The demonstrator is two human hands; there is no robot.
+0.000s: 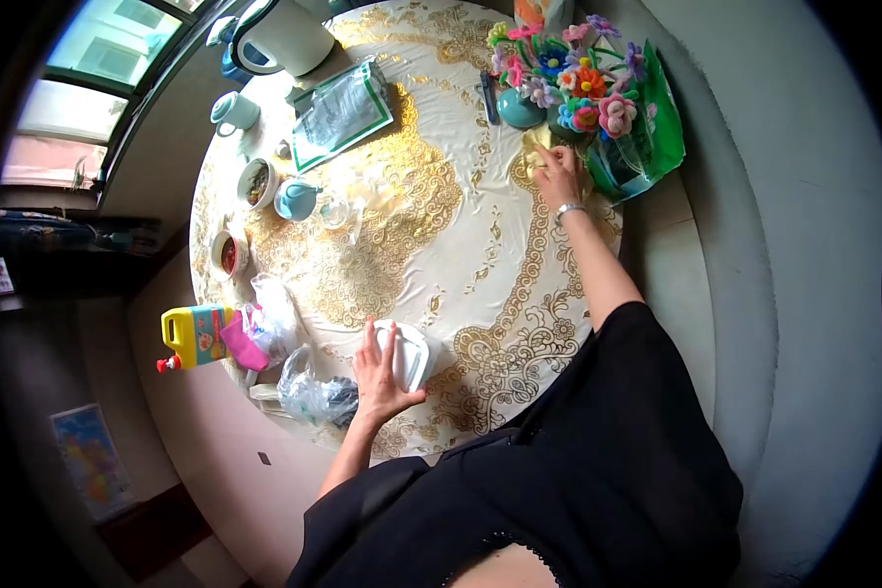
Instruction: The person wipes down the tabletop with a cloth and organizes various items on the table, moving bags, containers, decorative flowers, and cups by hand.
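My left hand [380, 380] spans a white lidded box [414, 357] near the table's front edge, fingers over the far side and thumb along the near side. Out to the right, my right hand [559, 179], with a bracelet at the wrist, has its bent fingers closed on a pale yellow cloth [533, 157]. The cloth is bunched and partly covered by the fingers. Right beside that hand stand a teal round vase [521, 108] and several colourful fuzzy craft flowers [583, 83] in front of a green bag [664, 122].
A patterned tablecloth [480, 284] covers the round table. Plastic bags [309, 387] and a yellow jug [196, 336] lie at left. Farther back are two bowls [257, 183], a blue teapot [296, 199], a mug [233, 114], a green-edged packet [343, 113] and a white kettle [289, 39].
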